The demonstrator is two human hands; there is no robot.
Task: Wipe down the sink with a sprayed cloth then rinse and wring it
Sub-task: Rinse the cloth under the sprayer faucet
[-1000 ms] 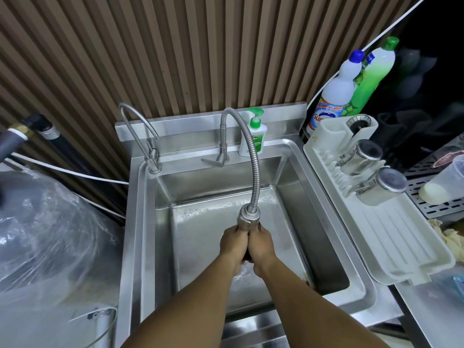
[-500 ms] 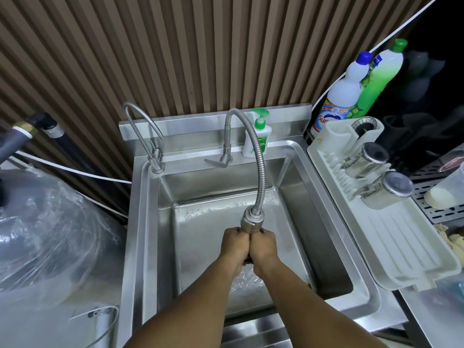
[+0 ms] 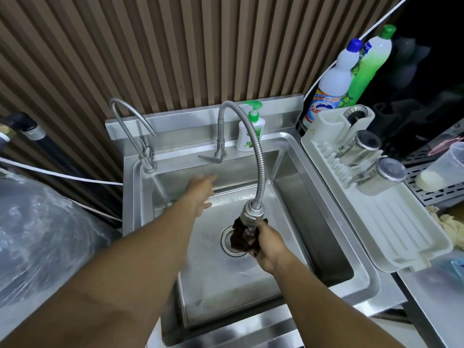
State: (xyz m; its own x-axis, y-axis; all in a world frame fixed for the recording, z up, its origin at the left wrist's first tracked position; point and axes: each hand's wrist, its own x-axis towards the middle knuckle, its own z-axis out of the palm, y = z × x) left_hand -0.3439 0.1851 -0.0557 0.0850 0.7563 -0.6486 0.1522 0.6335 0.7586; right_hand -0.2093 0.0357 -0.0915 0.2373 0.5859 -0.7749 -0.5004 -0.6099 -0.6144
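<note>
Over the drain (image 3: 227, 245) of the sink (image 3: 297, 189), the right hand (image 3: 270, 247) clutches the dark cloth (image 3: 240, 237), bunched just under the spray head (image 3: 251, 214), where water seems to run onto it. The left hand (image 3: 200, 192), fingers straight and holding nothing, reaches toward the tap lever (image 3: 209, 159). I'd judge the rinsing nearly finished and the wringing not yet done.

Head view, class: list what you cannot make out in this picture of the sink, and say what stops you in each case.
All in the head view:
1. Left hand: motion blur; how its fingers lie is unclear.
2. Cloth: dark and bunched, partly hidden by the right hand and spray head.
3. Drain: partly covered by the cloth.
4. White bottle: label cut off by the drying rack.
</note>
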